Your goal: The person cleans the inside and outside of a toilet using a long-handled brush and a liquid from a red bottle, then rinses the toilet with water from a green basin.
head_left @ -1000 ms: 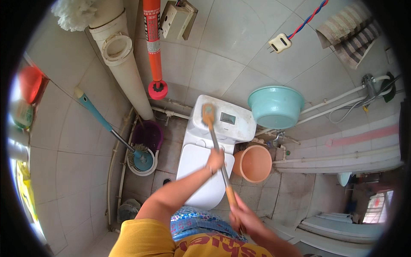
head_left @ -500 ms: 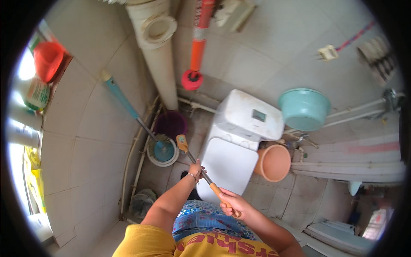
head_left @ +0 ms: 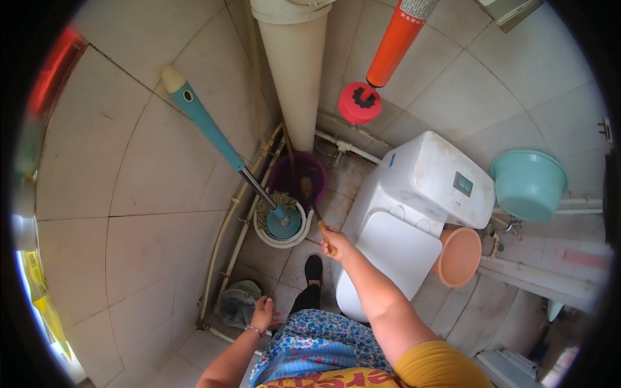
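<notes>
My right hand (head_left: 335, 243) grips the tan handle of a long-handled scrubbing tool (head_left: 319, 218) with a thin shaft. Its flat tan head reaches into a purple bucket (head_left: 321, 169) in the corner; whether it touches the inside I cannot tell. My left hand (head_left: 262, 315), a bracelet at its wrist, is empty with fingers apart, beside a small bin lined with a clear bag (head_left: 237, 302). In front of the purple bucket stands a white mop bucket (head_left: 280, 244) holding a mop (head_left: 228, 152), its blue handle leaning out to the left.
A white toilet (head_left: 394, 258), lid down, stands to the right. An orange bucket (head_left: 460, 257) is beside it, and a teal basin (head_left: 529, 184) hangs at the right wall. A red-and-pink plunger tool (head_left: 362, 100) hangs ahead. Pipes (head_left: 223, 252) run along the left wall's foot.
My left hand has let go of the tool's shaft and dropped back to the left. My right hand has carried the tool forward, its head now inside the purple bucket. The view has shifted left.
</notes>
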{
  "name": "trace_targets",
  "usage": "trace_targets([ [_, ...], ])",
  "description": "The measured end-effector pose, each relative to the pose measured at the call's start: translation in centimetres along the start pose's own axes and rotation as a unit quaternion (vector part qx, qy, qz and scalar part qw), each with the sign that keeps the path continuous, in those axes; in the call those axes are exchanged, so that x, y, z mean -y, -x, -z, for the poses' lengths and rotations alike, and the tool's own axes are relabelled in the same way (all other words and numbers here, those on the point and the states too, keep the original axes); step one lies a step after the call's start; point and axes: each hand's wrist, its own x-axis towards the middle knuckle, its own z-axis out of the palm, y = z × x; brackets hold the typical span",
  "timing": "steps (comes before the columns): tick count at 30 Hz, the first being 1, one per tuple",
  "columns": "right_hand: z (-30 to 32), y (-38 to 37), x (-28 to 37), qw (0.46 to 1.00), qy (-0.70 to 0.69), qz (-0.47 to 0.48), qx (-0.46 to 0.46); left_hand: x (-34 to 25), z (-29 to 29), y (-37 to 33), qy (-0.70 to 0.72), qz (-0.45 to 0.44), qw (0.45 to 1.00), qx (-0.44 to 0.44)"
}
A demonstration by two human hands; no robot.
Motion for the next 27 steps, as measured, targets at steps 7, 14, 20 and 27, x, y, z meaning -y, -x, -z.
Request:
trace_targets([
  [7, 3.3, 27.0, -6.1, 0.99, -0.024, 0.092, 0.102, -11.5, -11.4, 4.4, 0.05, -0.109, 0.976, 0.183],
  [14, 4.5, 46.6, -10.1, 0.98, -0.092, 0.178, 0.012, -23.0, -29.2, 17.7, 0.046, -0.188, 0.906, 0.377],
  [20, 5.0, 44.7, -5.9, 0.942, -0.199, 0.269, 0.018, -24.9, -38.2, 14.0, -0.007, -0.226, 0.938, 0.263],
  [27, 7.5, 43.8, -5.8, 0.97, -0.12, 0.211, 0.018, -25.8, -38.4, 12.1, -0.107, -0.33, 0.908, 0.235],
])
